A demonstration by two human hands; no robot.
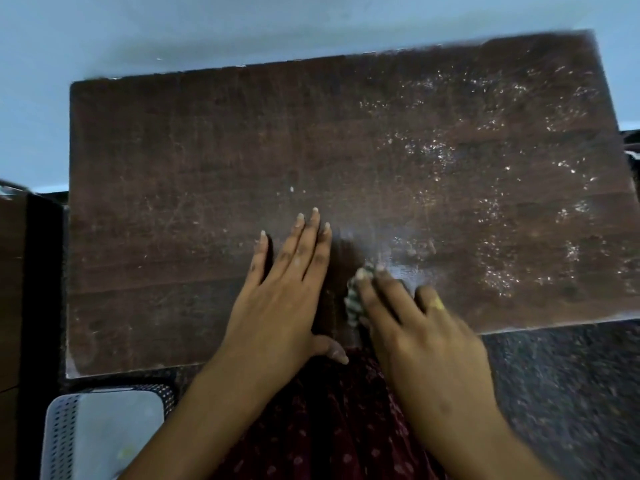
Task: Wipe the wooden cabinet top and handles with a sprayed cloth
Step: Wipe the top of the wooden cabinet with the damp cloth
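Note:
The dark brown wooden cabinet top fills most of the view; its right half is speckled with pale dust or spray droplets. My left hand lies flat on the wood near the front edge, fingers spread, holding nothing. My right hand, blurred by motion, presses a striped cloth onto the top; only a bunched edge of the cloth shows at the fingers' left side. The cabinet's handles are out of sight.
A pale blue wall runs behind the cabinet. A white perforated plastic bin stands at the lower left on a dark speckled floor. Another dark wooden piece sits at the left edge. My maroon patterned clothing hangs below.

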